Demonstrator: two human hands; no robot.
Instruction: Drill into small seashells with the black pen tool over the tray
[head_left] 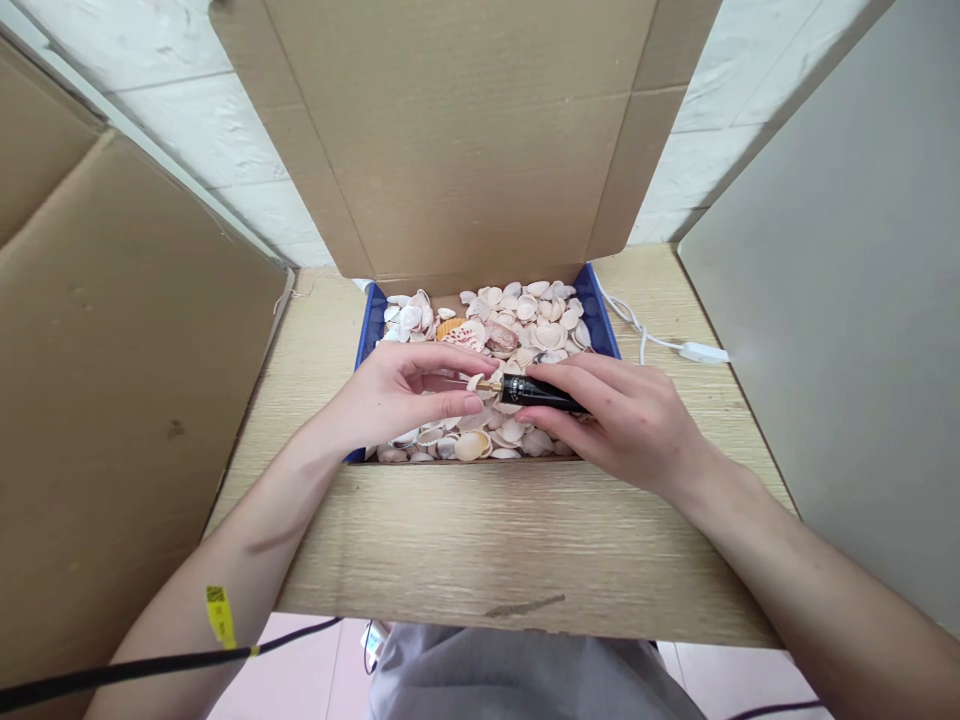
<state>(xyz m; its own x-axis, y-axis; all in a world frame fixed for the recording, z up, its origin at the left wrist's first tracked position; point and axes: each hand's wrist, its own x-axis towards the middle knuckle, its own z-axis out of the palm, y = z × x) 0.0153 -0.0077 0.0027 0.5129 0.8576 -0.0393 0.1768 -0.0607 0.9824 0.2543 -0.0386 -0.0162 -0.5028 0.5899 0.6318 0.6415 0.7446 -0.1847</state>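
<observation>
"Head view. What's in each hand?"

"Right hand [626, 410]: closed round a black tool [544, 393], thumb on the near side, fingers on the far side. Left hand [409, 390]: narrow, a small shell [475, 382] between thumb and fingers."

"Where's the tool?"

"Between the hands, above the shells [551, 315] in the blue-walled box [602, 325]. The box sits on the table [465, 530], its flap [480, 150] up at the back."

"Why that hold?"

"My reading: right steers, left steadies the shell at the tool's end. Flap up likely keeps the box open to both hands."

"Which way does it point?"

"Brass tip [490, 387] to the person's left, at the shell. Long axis runs side to side, roughly along the box's front edge, rear end slightly nearer the person. The rear is hidden in the palm. Whether tip touches shell, cannot tell."
</observation>
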